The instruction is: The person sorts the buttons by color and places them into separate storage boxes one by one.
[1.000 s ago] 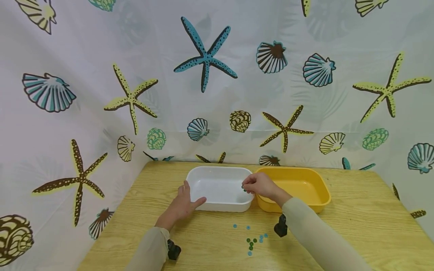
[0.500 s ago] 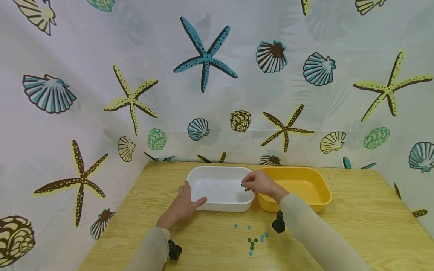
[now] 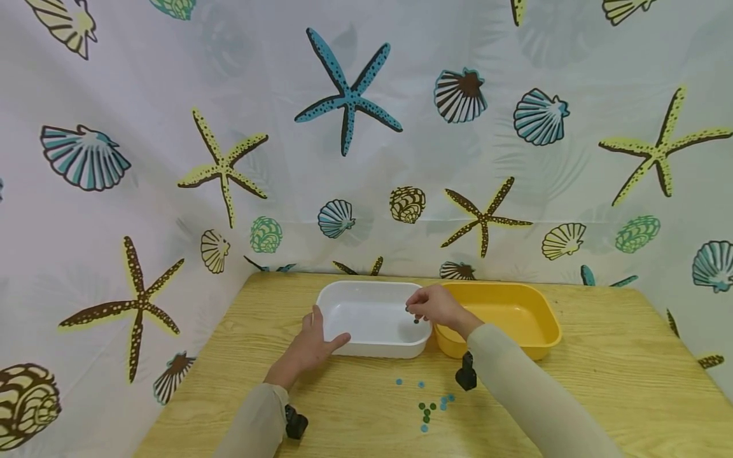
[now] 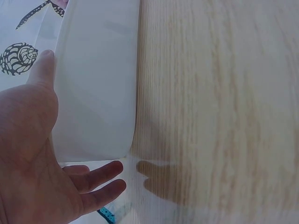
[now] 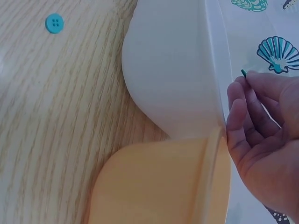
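Note:
A white plastic basin (image 3: 369,318) stands on the wooden table. My left hand (image 3: 308,343) rests at its front left corner, thumb over the front rim. In the left wrist view this hand's loosely straight fingers (image 4: 100,177) lie by the end wall. Over the basin's right end, my right hand (image 3: 435,306) pinches a small green button (image 5: 244,73) edge-on between thumb and finger. Another dark button (image 3: 415,321) appears below it, inside the basin. Several blue buttons (image 3: 421,384) and green buttons (image 3: 426,412) lie loose in front.
A yellow basin (image 3: 554,327) stands right beside the white one, partly behind my right forearm. A curtain (image 3: 378,165) printed with starfish and shells hangs behind and left of the table (image 3: 607,356). In the right wrist view a blue four-hole button (image 5: 54,23) lies on the wood.
My right hand has risen slightly and drawn a little left over the white basin, still pinching the green button. The dark button below stays put. My left hand keeps its place.

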{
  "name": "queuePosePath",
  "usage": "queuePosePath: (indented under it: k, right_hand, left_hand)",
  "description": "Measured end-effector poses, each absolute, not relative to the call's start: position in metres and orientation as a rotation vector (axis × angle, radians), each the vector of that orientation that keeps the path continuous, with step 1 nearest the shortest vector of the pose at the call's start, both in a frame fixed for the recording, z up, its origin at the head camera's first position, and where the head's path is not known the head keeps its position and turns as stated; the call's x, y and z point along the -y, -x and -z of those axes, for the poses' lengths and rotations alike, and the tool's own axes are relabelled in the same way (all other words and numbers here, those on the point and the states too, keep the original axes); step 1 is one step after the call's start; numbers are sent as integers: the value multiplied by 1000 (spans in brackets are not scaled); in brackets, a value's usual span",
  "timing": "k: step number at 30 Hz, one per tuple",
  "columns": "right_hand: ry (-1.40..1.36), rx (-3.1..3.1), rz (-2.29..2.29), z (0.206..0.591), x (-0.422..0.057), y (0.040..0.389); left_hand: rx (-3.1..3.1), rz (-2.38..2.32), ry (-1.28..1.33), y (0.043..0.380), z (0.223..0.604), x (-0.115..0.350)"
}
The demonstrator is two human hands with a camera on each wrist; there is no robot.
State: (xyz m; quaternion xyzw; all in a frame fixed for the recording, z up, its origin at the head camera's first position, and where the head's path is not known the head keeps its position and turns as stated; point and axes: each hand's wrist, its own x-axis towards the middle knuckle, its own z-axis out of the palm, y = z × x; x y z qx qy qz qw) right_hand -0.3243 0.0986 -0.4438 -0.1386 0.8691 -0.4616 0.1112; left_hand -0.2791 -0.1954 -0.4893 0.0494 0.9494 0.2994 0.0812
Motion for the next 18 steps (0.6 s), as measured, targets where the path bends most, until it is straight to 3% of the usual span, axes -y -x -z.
queuePosePath:
  k: [18]
  right_hand:
    - [383, -2589, 1333, 446, -96, 328]
  left_hand:
    - [-2846, -904, -149, 277, 491, 197]
